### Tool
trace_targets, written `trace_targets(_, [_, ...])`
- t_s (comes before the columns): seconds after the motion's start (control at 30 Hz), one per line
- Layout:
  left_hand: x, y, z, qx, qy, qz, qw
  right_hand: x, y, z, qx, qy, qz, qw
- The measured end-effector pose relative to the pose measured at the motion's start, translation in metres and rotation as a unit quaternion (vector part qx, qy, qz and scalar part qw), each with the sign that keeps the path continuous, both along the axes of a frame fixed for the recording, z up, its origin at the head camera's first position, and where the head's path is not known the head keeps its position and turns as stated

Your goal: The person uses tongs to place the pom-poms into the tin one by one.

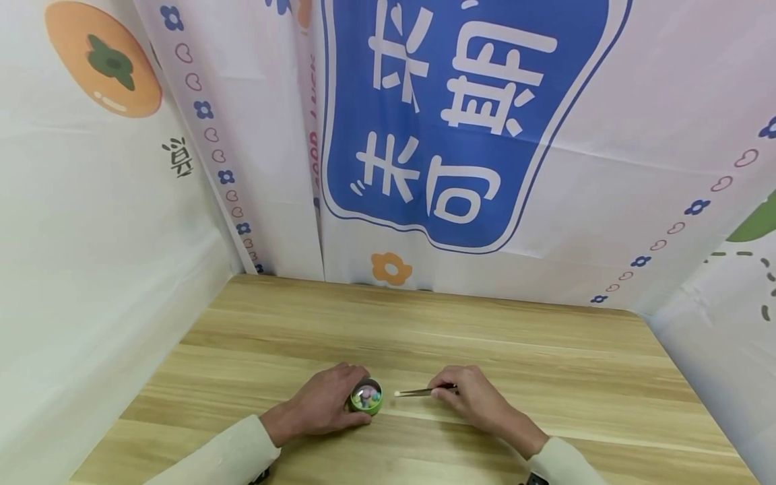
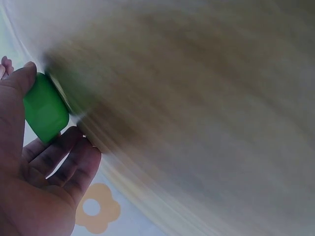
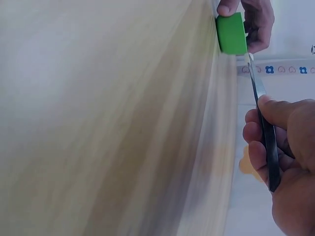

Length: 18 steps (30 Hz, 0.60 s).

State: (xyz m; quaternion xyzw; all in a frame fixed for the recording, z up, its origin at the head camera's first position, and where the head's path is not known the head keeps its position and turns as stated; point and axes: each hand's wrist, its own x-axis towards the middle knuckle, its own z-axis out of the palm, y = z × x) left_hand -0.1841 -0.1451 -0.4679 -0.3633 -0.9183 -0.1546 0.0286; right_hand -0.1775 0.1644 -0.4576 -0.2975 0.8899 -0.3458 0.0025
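Note:
A small round green container (image 1: 366,397) stands on the wooden table, with several pastel-coloured pieces inside. My left hand (image 1: 330,401) grips it from the left, thumb at the near side and fingers at the far side. In the left wrist view the green wall of the container (image 2: 47,108) shows between thumb and fingers. My right hand (image 1: 475,397) pinches a pair of dark metal tweezers (image 3: 268,142), which point left toward the container. At their tips sits a small whitish piece (image 1: 397,393), just right of the container and apart from it in the head view.
The wood-grained table (image 1: 485,330) runs back to a white printed curtain (image 1: 606,215) with a blue sign. More white cloth (image 1: 109,236) hangs along the left side, and a similar sheet closes off the right.

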Motion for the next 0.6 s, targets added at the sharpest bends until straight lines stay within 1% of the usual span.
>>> trace_targets(0.2, [0.000,-0.001,0.001,0.003,-0.007,-0.003,1.0000,-0.002,-0.013,0.003,0.007,0.012,0.005,1.000])
trace_targets(0.4, [0.000,-0.001,0.000,0.001,-0.007,0.003,1.0000,-0.003,-0.023,0.003,-0.005,0.022,0.018,1.000])
trace_targets(0.6, [-0.001,-0.001,0.000,0.003,-0.003,-0.002,1.0000,-0.002,-0.028,0.003,-0.010,0.021,0.021,1.000])
